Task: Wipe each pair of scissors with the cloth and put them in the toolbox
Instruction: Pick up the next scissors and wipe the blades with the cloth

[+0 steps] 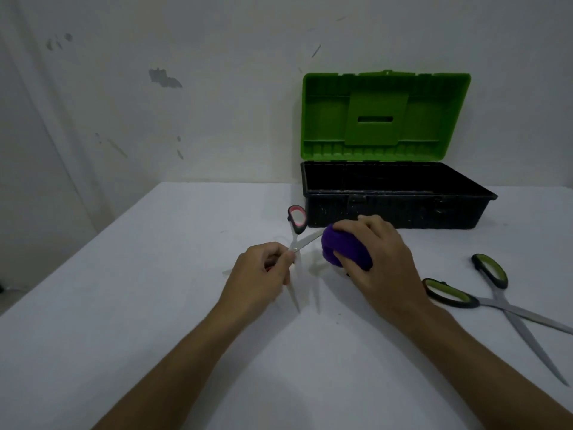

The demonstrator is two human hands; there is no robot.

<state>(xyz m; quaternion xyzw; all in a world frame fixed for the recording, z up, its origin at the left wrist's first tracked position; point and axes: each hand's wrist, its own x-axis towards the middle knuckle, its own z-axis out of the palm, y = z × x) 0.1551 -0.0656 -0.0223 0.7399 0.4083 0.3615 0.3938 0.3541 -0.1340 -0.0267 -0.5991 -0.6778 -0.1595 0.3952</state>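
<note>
1. Two pairs of scissors out, one in hand and one waiting; toolbox point(400, 209) set at the back right of the white table point(124, 305), green lid point(386, 116) propped fully up, likely to allow a straight drop-in.
2. Left hand point(260, 274), fingers curled, pinching the red-handled scissors point(297, 235) near the pivot, blades spread wide, probably to expose each edge to the wipe.
3. Right hand point(381, 259) closed over a bunched purple cloth point(344, 246), pressed against the outer end of one blade; looks mid-wipe.
4. Green-handled scissors point(493, 301) lying open on the table, far right, well apart from the hands, seemingly awaiting their turn.
5. Hard to read: second red handle hidden inside the left hand; blades motion-blurred and pale against the table; toolbox interior too dark to tell its contents; one green-handled blade tip cut off at the right edge.
</note>
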